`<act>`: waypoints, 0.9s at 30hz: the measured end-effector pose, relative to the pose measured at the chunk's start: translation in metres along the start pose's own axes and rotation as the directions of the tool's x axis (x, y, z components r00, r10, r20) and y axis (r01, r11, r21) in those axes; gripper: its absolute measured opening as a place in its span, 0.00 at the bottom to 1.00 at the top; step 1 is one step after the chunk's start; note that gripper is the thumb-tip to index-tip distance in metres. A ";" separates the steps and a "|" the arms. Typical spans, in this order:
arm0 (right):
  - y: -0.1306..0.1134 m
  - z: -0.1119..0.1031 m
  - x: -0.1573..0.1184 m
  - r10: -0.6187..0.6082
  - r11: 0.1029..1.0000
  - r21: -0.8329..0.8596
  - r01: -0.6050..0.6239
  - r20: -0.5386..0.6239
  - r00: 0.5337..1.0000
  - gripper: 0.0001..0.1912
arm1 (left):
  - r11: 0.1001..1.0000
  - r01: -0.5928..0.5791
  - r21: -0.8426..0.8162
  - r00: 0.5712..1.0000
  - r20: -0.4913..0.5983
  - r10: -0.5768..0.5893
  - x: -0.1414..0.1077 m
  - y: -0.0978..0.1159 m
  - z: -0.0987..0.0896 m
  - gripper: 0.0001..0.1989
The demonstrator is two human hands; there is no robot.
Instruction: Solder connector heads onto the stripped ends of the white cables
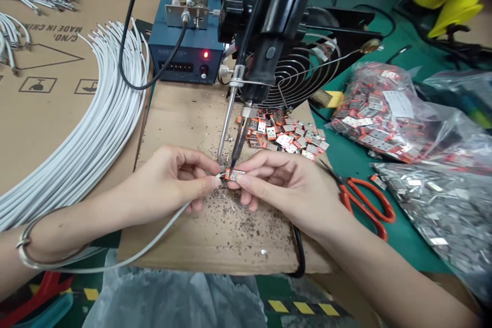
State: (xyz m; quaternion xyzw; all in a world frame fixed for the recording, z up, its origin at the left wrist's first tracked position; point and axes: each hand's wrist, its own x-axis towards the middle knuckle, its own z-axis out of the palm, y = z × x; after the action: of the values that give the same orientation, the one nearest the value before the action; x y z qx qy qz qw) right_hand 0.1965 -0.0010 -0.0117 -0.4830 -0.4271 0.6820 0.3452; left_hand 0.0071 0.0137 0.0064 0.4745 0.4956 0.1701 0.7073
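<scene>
Pinched in my left hand [184, 177] is the end of a white cable [165, 230], which trails down and left past my wrist. My right hand [274, 179] grips a small USB connector [235, 174] with orange and metal parts, between thumb and fingers. The cable's end meets the connector's left end. Right above that spot comes down the tip of a mounted soldering iron [240, 138]; whether it touches the connector is hard to tell. A thin metal feed tube [226, 123] ends beside the tip.
Loose USB connectors [286, 136] lie behind my right hand. To the left rests a bundle of white cables [115, 128]. A blue solder feeder [188, 56] and a fan [295, 72] stand behind. Orange-handled scissors [367, 202] and bags of connectors [378, 110] are at right.
</scene>
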 end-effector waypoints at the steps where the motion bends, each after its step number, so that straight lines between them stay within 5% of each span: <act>1: 0.000 0.000 0.000 0.000 1.000 -0.004 0.000 -0.004 1.000 0.07 | 1.000 -0.002 0.009 1.000 -0.001 0.002 0.000 0.000 0.000 0.04; 27: 0.002 -0.003 -0.001 -0.047 0.999 0.020 0.046 0.027 0.999 0.04 | 1.000 -0.002 -0.001 1.000 -0.019 0.002 -0.001 0.003 0.003 0.03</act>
State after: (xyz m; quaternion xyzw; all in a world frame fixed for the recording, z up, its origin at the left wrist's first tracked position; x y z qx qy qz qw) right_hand 0.1995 -0.0019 -0.0138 -0.4603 -0.4361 0.6845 0.3598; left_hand 0.0097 0.0126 0.0095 0.4729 0.5017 0.1755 0.7028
